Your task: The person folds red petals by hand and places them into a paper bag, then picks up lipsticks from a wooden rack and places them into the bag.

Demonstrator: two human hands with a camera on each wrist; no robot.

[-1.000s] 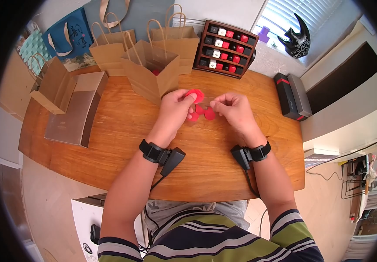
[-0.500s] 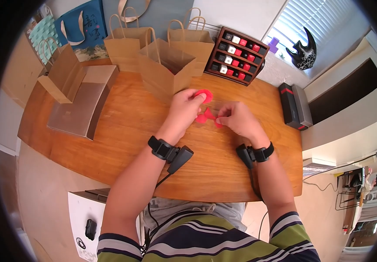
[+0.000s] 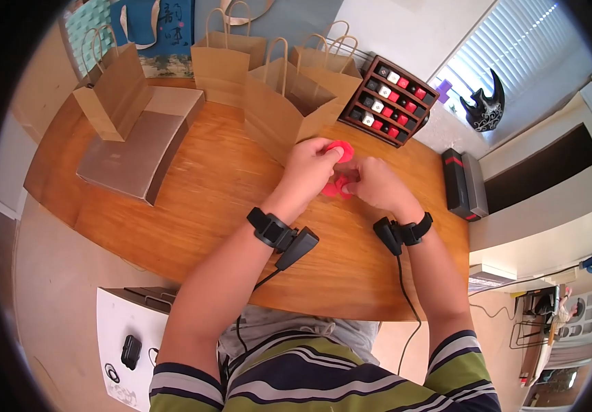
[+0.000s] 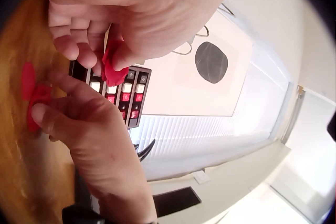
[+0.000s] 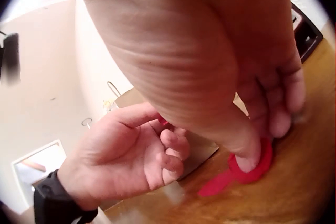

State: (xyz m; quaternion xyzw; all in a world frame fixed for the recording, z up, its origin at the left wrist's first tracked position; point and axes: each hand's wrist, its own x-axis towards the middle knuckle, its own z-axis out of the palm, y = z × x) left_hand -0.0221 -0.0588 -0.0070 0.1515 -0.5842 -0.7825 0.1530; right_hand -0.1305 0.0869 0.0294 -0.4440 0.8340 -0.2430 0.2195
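Note:
My left hand [image 3: 307, 172] pinches a small bunch of red petals [image 3: 342, 151] between thumb and index finger, its other fingers loosely bent. In the left wrist view these held petals [image 4: 113, 69] look thin and crumpled, like cloth. Close beside it, just over the wooden table [image 3: 220, 206], my right hand [image 3: 383, 185] pinches another red petal [image 5: 265, 161] under its thumb. A flat red petal [image 5: 217, 183] lies on the wood next to that thumb. An open brown paper bag [image 3: 285, 103] stands just beyond the left hand.
More brown paper bags [image 3: 220, 69] stand along the back, and one [image 3: 114, 96] sits on a flat box [image 3: 124, 161] at left. A wooden rack of dice-like cubes [image 3: 392, 99] stands back right. Long dark boxes [image 3: 457, 182] lie at the right edge.
The right hand has come down and closer to the left hand, onto the petals on the table, and pinches there. The left hand keeps its bunch. The head view has turned, shifting the scene.

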